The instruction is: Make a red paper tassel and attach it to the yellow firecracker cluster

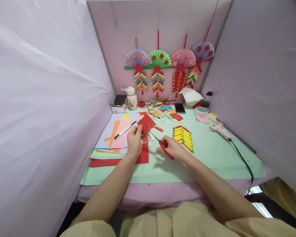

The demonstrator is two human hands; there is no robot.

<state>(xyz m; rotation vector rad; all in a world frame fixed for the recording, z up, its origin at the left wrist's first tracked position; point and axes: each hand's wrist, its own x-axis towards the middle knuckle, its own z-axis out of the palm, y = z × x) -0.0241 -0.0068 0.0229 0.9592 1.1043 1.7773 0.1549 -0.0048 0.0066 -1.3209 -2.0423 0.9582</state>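
My left hand pinches a piece of red paper by its lower left side, above the sheets on the table. Several narrow slits run into the paper's right side, making a fringe. My right hand grips red-handled scissors, whose blades point up and left toward the fringe's lower end. Whether the blades touch the paper I cannot tell. To the right of my right hand lies a row of yellow paper rolls with green ends and a few red rolls at the top.
Coloured sheets and a pen lie on the left. A glue gun with a black cord rests on the right. Paper scraps, a phone and a bottle stand toward the back. Paper fans hang behind.
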